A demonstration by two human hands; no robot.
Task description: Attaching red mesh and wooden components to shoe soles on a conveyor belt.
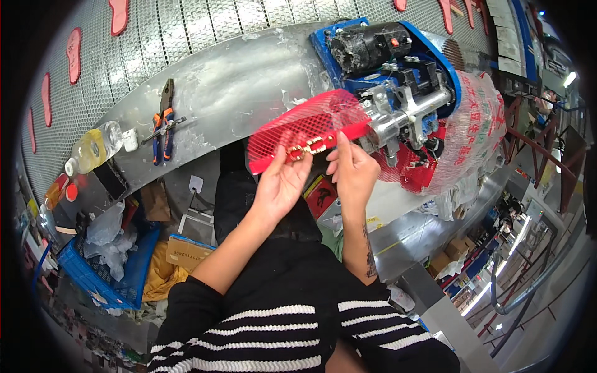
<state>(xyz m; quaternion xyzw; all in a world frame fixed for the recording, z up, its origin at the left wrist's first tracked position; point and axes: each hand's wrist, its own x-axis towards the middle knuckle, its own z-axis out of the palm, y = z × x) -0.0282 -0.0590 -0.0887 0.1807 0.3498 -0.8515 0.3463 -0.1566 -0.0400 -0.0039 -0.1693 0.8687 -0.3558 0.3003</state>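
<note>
A red mesh shoe upper [311,118] with a solid red band along its near edge stretches in front of me, its right end at the metal arm of a blue machine [457,81]. A gold chain-like ornament [306,148] lies along the band. My left hand [283,180] grips the upper's near edge by the ornament's left end, palm up and fingers partly behind the mesh. My right hand [356,171] pinches the band just right of the ornament, thumb and forefinger together.
Pliers [165,124] with orange-and-blue handles and a bottle of yellowish liquid [93,149] rest on the metal table [230,74]. Beyond runs a mesh conveyor with pink sole-shaped pieces [74,56]. A blue crate [115,280] stands lower left; a plastic-wrapped bundle [479,130] sits right of the machine.
</note>
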